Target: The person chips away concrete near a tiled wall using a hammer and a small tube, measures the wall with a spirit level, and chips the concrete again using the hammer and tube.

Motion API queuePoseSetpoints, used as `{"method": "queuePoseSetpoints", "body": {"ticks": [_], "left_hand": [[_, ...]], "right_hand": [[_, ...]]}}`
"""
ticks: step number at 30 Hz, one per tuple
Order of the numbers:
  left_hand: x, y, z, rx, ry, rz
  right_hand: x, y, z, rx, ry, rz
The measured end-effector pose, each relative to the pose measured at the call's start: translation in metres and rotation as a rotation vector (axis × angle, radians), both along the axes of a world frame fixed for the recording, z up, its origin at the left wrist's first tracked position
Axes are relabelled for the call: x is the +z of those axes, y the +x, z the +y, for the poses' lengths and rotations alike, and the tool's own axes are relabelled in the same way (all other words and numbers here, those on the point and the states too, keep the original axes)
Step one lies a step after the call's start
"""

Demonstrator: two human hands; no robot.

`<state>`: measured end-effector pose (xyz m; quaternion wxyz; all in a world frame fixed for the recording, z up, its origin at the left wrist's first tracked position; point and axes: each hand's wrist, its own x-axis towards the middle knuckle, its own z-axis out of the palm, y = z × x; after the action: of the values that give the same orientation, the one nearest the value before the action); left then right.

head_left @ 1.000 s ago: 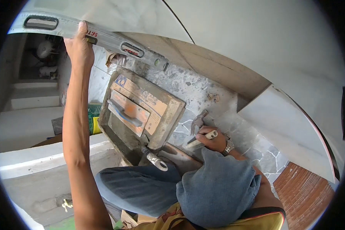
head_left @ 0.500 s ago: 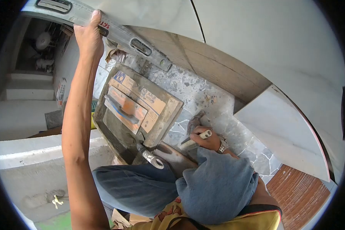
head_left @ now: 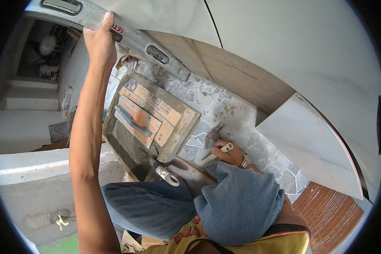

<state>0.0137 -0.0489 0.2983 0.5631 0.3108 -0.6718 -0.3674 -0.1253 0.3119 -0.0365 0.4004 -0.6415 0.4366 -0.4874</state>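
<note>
Remotely, I view the level [head_left: 133,38]: grey metal, black-rimmed slots, red lettering, slanting along the pale panel's [head_left: 169,17] lower edge. Left hand [head_left: 99,41]: clamped on level. Right hand [head_left: 231,156]: closed around pale handle [head_left: 227,148].

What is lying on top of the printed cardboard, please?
A trowel with a handle lies across part of the printed cardboard. The cardboard area under the trowel plate is covered, and whatever is beneath the cardboard cannot be seen.
</note>
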Motion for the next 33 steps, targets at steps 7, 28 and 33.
{"method": "queuePoseSetpoints", "body": {"ticks": [7, 28, 33], "left_hand": [[-0.002, -0.014, 0.021, 0.006, -0.014, 0.016], [0.023, 0.012, 0.028, -0.53, 0.192, -0.14], [0.028, -0.026, 0.063, 0.24, 0.193, -0.15]], "right_hand": [[0.002, -0.003, 0.009, -0.024, 0.085, 0.03], [0.004, 0.001, -0.002, -0.039, 0.643, -0.118], [-0.013, 0.001, 0.003, -0.04, 0.746, -0.288]]}}
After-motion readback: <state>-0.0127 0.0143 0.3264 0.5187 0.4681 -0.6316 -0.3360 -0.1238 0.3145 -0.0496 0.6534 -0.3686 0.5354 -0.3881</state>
